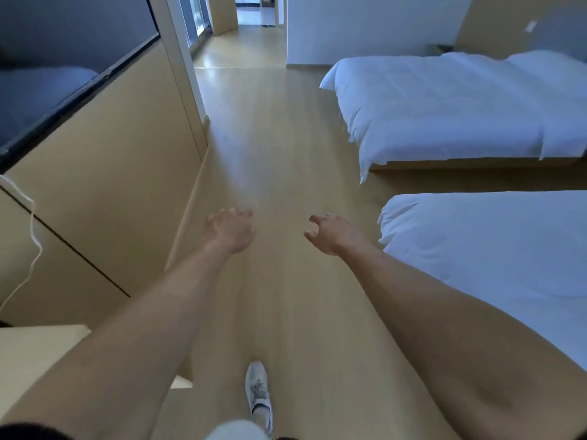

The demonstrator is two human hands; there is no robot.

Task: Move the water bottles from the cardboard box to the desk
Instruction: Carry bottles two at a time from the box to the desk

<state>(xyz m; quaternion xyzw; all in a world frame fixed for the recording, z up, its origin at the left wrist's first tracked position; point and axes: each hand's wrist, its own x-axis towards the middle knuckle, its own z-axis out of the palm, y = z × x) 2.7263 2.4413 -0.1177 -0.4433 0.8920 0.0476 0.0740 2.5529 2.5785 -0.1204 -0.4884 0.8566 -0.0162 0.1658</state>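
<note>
A: Where are the bottles and the box, and which way do they point?

B: I can't tell; neither shows from the head camera. Both arms reach forward toward twelve o'clock over the floor (279, 147).

A: And the hands?

B: The left hand (232, 230) is loosely curled, fingers bent, holding nothing. The right hand (333, 233) is half open, fingers spread, also empty. They are apart, with bare floor between them.

A: What's around?

B: At three o'clock, a near bed (508, 249) with white bedding, and a far bed (460, 103) at two o'clock. At nine o'clock, a wooden wall panel (111, 169) with a white cable (33, 236) hanging down it. A wooden surface (28, 360) lies at eight o'clock. One white shoe (259, 392) is on the floor at six o'clock. A doorway (254, 33) opens at twelve.
</note>
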